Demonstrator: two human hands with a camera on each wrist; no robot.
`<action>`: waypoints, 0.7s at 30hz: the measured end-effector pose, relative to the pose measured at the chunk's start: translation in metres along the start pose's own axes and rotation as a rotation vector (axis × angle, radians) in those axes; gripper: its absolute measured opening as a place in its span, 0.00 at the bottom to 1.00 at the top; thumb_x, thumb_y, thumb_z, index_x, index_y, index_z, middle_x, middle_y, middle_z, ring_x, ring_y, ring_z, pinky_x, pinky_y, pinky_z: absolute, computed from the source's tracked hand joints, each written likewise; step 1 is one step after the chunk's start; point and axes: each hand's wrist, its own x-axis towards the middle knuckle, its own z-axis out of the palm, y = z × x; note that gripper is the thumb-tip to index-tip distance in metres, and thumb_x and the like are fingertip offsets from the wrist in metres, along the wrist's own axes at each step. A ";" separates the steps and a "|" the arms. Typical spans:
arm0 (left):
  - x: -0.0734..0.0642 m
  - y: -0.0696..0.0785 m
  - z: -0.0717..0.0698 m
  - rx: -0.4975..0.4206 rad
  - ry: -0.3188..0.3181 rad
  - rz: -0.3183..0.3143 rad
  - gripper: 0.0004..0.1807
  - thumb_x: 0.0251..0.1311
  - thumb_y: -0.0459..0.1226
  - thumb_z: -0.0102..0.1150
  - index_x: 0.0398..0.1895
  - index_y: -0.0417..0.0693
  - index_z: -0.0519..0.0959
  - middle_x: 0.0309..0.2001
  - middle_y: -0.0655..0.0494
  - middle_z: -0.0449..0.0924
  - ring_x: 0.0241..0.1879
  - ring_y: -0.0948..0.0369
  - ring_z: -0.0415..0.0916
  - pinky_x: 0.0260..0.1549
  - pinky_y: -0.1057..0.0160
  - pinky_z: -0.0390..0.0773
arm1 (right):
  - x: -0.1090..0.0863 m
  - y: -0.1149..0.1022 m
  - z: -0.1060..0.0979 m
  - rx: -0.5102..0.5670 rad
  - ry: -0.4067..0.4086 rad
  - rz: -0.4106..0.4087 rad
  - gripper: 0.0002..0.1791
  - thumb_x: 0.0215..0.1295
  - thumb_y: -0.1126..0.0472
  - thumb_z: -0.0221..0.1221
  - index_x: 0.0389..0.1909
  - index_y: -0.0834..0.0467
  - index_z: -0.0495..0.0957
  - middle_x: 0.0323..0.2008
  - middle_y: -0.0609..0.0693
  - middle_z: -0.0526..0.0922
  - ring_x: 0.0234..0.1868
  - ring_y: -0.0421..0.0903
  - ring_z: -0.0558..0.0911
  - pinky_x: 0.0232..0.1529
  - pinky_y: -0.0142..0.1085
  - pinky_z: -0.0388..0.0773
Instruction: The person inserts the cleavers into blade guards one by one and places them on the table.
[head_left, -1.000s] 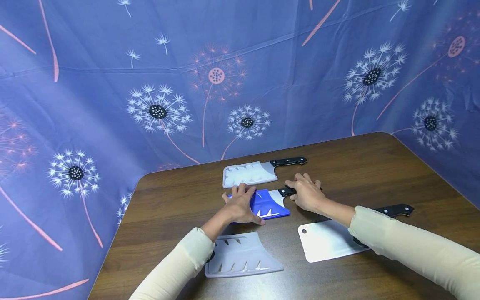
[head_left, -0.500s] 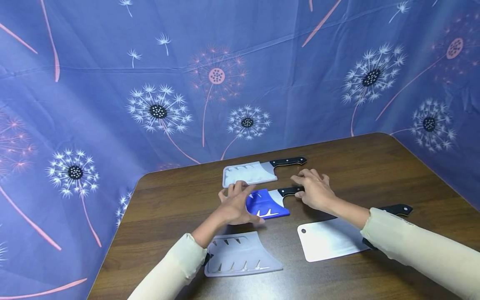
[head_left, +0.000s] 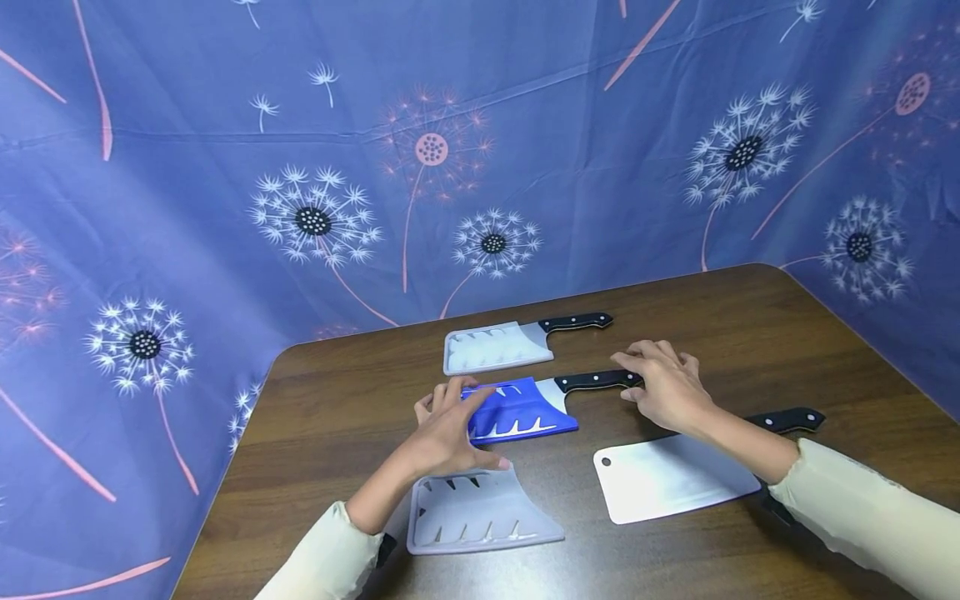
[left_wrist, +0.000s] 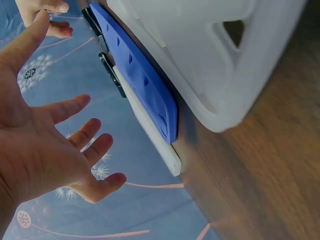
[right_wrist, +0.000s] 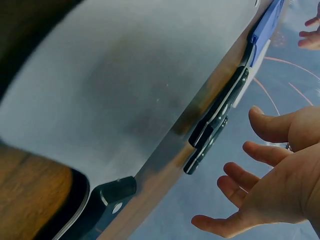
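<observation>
A cleaver in a blue blade sheath lies mid-table, its black handle pointing right. My left hand, fingers spread, hovers at the left end of that sheath; in the left wrist view the left hand holds nothing. Beside the handle's end is my right hand, and the right wrist view shows the right hand with loosely bent fingers and nothing in them. An empty translucent white sheath lies below my left hand. Below my right forearm rests a bare cleaver, its handle partly behind the arm.
Farther back, another cleaver in a white sheath lies parallel to the blue one. The brown wooden table ends at a blue dandelion-print cloth hanging behind and along the sides.
My right hand has let go of the blue-sheathed cleaver's handle and moved right. My left hand has come off the blue sheath, drawing left and back toward me. The cleavers stay put.
</observation>
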 end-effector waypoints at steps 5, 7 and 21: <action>-0.010 -0.002 -0.002 0.019 -0.015 -0.019 0.54 0.35 0.59 0.76 0.70 0.57 0.65 0.67 0.49 0.57 0.62 0.49 0.54 0.55 0.37 0.49 | -0.005 0.001 -0.007 -0.001 0.003 0.008 0.29 0.54 0.68 0.67 0.60 0.62 0.75 0.56 0.65 0.71 0.57 0.63 0.64 0.52 0.73 0.47; -0.014 -0.003 -0.002 0.032 -0.022 -0.025 0.54 0.34 0.59 0.76 0.70 0.56 0.65 0.67 0.49 0.57 0.63 0.48 0.54 0.55 0.37 0.50 | -0.008 0.002 -0.011 -0.001 -0.002 0.013 0.30 0.54 0.68 0.67 0.60 0.61 0.74 0.57 0.64 0.71 0.57 0.63 0.64 0.52 0.73 0.47; -0.034 -0.002 0.002 0.061 -0.024 -0.024 0.59 0.29 0.58 0.78 0.71 0.57 0.63 0.68 0.48 0.56 0.65 0.47 0.54 0.58 0.35 0.48 | -0.029 0.023 -0.031 -0.004 -0.024 0.056 0.32 0.51 0.69 0.68 0.61 0.64 0.73 0.56 0.67 0.70 0.57 0.66 0.63 0.49 0.74 0.46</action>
